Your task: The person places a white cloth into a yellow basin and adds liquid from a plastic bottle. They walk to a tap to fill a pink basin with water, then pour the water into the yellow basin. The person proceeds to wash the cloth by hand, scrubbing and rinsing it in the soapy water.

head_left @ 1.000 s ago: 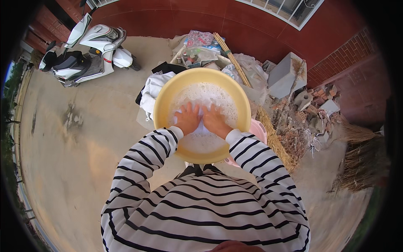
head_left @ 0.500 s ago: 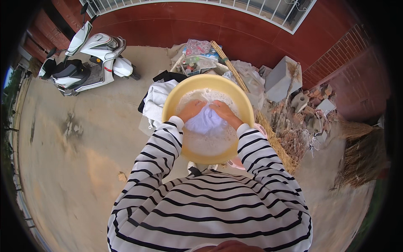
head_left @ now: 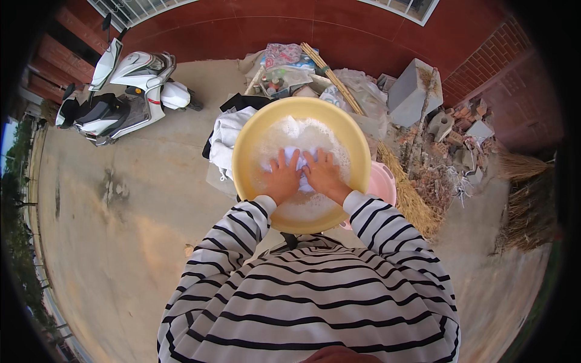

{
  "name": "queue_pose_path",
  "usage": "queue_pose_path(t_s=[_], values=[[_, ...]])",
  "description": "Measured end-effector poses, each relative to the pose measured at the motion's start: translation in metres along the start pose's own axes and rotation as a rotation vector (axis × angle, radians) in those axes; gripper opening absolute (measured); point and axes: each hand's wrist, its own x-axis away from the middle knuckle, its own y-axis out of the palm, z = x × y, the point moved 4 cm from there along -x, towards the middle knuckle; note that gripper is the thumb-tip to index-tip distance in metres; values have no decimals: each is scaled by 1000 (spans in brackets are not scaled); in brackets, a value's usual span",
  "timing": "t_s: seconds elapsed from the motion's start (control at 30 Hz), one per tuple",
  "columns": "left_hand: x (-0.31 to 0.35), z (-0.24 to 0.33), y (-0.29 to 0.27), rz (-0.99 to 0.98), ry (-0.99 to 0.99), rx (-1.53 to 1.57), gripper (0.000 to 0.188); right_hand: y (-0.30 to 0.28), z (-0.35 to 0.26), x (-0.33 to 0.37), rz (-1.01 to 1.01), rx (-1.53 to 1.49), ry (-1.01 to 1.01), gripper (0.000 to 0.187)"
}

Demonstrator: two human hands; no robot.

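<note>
A large yellow basin holds cloudy, sudsy water with white foam along its far side. Inside it, a pale white-lavender cloth lies mostly under the water, and its full shape is hidden. My left hand rests palm down on the cloth's left side with its fingers spread. On the other side my right hand also presses palm down, fingers apart. The two thumbs nearly meet over the cloth. Neither hand is wrapped round it.
White clothes and a black garment lie left of the basin. A pink tub shows at its right, near straw. Bamboo poles, a pale block and brick rubble lie beyond. A white scooter stands far left.
Both hands have let go of the bunched cloth and spread flat on it, nearer to me. The cloth has sunk lower in the water. The view has shifted slightly.
</note>
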Motion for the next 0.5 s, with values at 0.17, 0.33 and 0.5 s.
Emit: queue_pose_path(t_s=[0.17, 0.33, 0.5], values=[[-59, -25, 73, -140, -28, -44, 39, 23, 17, -52, -87, 353, -281, 30], [-91, -18, 36, -340, -26, 60, 34, 32, 37, -89, 10, 88, -46, 22], [-107, -56, 48, -109, -81, 522, 42, 49, 61, -108, 88, -45, -123, 31]])
